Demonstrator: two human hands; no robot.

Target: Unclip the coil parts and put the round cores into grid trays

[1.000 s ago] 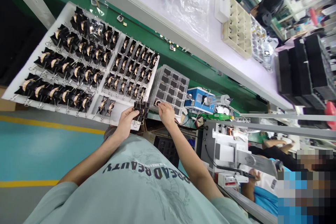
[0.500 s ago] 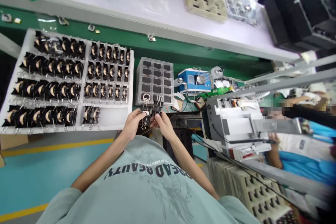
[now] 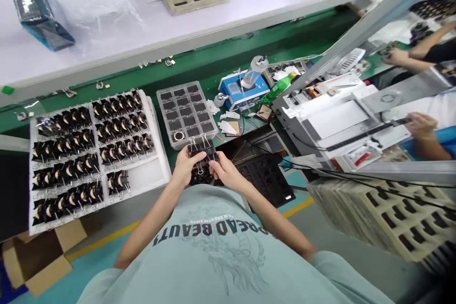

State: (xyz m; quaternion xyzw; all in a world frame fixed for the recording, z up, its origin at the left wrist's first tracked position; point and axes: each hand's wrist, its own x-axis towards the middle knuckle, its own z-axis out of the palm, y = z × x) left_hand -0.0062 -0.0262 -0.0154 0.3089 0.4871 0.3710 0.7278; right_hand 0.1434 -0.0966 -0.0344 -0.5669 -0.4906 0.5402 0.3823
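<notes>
My left hand (image 3: 183,167) is closed on a black binder clip (image 3: 195,147) with silver wire handles, its thumb pressed across the front. My right hand (image 3: 227,171) pinches another black binder clip (image 3: 211,153) at its right side. The two clips touch or overlap between my fingers, just above my shirt; whether anything is clamped between them I cannot make out. Right behind my hands stands a clear compartment box (image 3: 159,104) with dark pieces in its cells. A pale ring (image 3: 178,136) shows at its near left corner.
To the left, a white tray (image 3: 162,171) holds rows of black binder clips (image 3: 67,145) around pale curved parts. Beyond the box are a blue device (image 3: 228,88) and a green bottle (image 3: 281,86). A grey machine (image 3: 335,123) stands right, near a co-worker's hand (image 3: 422,126).
The view has turned, so the tray and box appear farther left. My hands have brought the two binder clips, previously side by side with a small gap, together.
</notes>
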